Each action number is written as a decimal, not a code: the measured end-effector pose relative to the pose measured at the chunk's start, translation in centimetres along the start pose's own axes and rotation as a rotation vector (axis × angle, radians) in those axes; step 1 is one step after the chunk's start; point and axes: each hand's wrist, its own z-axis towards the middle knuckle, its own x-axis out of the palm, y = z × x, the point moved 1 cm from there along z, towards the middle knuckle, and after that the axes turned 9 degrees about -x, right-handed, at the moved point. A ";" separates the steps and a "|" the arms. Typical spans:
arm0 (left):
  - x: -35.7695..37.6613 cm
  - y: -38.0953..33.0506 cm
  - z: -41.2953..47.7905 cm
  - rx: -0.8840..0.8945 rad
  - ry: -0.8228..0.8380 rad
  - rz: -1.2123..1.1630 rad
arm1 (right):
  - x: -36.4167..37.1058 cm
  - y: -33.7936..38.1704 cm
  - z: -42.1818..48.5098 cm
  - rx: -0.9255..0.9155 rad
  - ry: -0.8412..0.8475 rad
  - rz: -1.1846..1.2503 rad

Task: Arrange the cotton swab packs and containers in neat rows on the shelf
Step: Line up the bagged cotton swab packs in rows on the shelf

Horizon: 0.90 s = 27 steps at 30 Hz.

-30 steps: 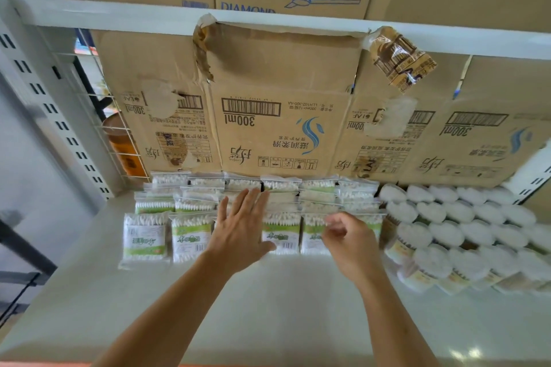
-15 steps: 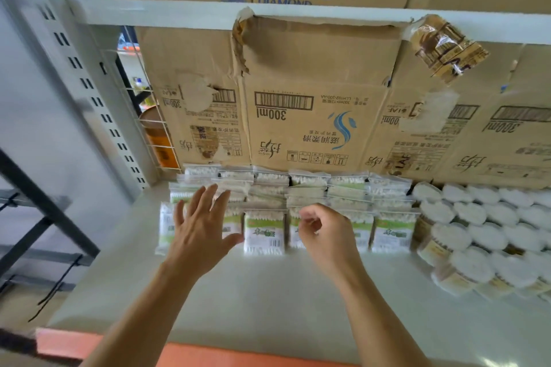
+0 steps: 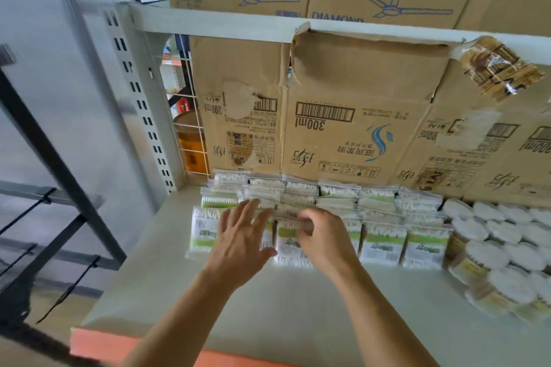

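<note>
Clear cotton swab packs with green-and-white labels lie in overlapping rows on the pale shelf, against the cardboard boxes behind. Round swab containers with white lids stand in rows to the right of the packs. My left hand lies flat, fingers spread, on the packs at the left of the front row. My right hand pinches the top edge of a front-row pack beside it. The packs under both hands are partly hidden.
Brown cardboard boxes printed "300ml" wall off the back of the shelf. A white shelf beam runs overhead with fan boxes on it. A perforated upright and wire side panel bound the left. The shelf's orange front edge is near me.
The view has swung left and closer. My right hand moved left along the front row and now grips a pack beside my left hand, which stays flat on the leftmost packs.
</note>
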 end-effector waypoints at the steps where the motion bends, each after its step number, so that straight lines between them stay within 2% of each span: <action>1: -0.1 -0.8 0.2 0.023 0.010 0.015 | 0.0 -0.1 -0.1 0.015 -0.013 0.041; 4: 0.3 -2.1 0.6 0.027 0.048 0.050 | -0.4 -0.2 -0.4 0.046 -0.022 0.100; 10: 1.4 -1.5 -0.5 0.122 -0.018 0.011 | -1.9 -0.1 0.9 -0.003 -0.098 0.001; 15: 1.6 -0.4 -1.6 0.095 -0.063 -0.124 | -1.6 0.6 2.7 0.035 0.024 -0.056; 21: 1.4 0.1 -2.2 0.069 -0.140 -0.241 | -0.2 -0.1 3.0 0.099 0.076 -0.088; 27: 1.4 -0.1 -2.0 0.006 -0.123 -0.257 | -0.4 0.4 2.7 0.039 0.107 -0.158</action>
